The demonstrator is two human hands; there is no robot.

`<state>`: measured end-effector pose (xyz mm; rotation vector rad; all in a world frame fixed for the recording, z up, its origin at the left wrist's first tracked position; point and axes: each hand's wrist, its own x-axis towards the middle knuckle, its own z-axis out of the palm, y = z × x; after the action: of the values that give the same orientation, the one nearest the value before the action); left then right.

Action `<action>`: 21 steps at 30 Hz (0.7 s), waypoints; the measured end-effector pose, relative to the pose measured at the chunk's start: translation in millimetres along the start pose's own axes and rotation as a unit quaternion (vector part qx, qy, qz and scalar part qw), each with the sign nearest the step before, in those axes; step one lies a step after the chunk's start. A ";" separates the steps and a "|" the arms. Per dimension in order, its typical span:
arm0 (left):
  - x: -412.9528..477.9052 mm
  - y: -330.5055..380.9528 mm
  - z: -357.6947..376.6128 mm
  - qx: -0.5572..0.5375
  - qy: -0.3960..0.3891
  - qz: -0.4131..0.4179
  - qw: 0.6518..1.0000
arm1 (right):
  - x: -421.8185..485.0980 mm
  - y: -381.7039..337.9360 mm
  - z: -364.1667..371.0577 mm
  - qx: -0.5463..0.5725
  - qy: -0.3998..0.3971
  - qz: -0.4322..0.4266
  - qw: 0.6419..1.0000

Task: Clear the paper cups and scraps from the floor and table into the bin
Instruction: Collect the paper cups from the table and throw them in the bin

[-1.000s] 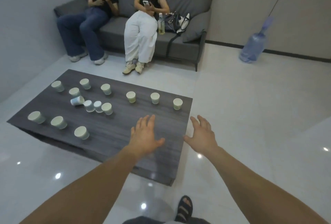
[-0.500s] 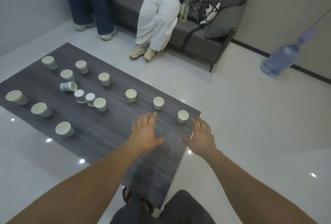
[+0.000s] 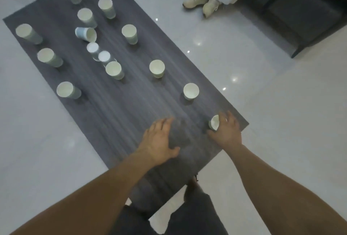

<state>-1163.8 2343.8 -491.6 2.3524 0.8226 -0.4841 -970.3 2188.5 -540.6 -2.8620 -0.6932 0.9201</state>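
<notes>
- The pale glossy floor (image 3: 272, 122) fills my feed on every side; small light glints sit on it toward 1 o'clock.
- The dark grey wood-grain table (image 3: 122, 114) runs slantwise from 10 o'clock down to 5 o'clock.
- A dark sofa (image 3: 300, 18) takes the 2 o'clock corner; a seated person's pale shoes (image 3: 199, 2) rest on the floor at 1 o'clock, apart from the table.
- My two bare forearms enter from 6 o'clock, one on each side.
- My left hand (image 3: 159, 140) is just below centre at 6 o'clock, palm down over bare tabletop, fingers straight and released, grasping nothing; I cannot tell whether it touches the wood.
- My right hand (image 3: 226, 133) is at 4 o'clock by the table's near right corner; its fingers reach over the far side of the corner cup (image 3: 214, 122) and the thumb lies on the near side; with the blur I cannot tell whether it has hold of the cup.
- The other paper cups (image 3: 157, 68) are scattered over the table from centre out to 10 o'clock, most upright; one stands alone (image 3: 191, 91) near the corner cup.
- A blue cup (image 3: 85, 33) lies on its side at 10 o'clock; just beside it two cups (image 3: 93, 48) stand bottom up, touching each other.
</notes>
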 end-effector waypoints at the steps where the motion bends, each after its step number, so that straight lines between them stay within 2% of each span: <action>1: 6.6 1.9 9.8 -0.010 0.002 -0.010 1.000 | 14.5 3.7 6.1 0.000 -0.007 -0.005 1.000; 6: 56.7 21.0 69.5 -0.049 -0.056 -0.024 0.997 | 65.0 27.4 39.9 0.005 -0.043 -0.034 0.998; 9: 77.7 33.1 93.9 -0.095 -0.058 -0.023 0.993 | 67.1 32.7 50.6 0.016 -0.040 -0.067 0.997; 12: 90.4 37.7 104.3 -0.148 -0.038 -0.025 0.988 | 60.7 21.3 51.9 0.094 -0.031 -0.113 0.989; 15: 96.6 32.5 105.3 -0.200 -0.009 -0.034 0.979 | 52.4 0.7 46.8 0.164 -0.086 -0.169 0.968; 21: 89.4 9.6 99.5 -0.262 0.078 -0.059 0.960 | 60.7 -32.5 27.9 0.169 -0.179 -0.269 0.931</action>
<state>-1104.9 2313.5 -608.2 1.8704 1.0243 -0.1028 -955.3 2241.7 -590.2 -2.0571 -1.1407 1.3083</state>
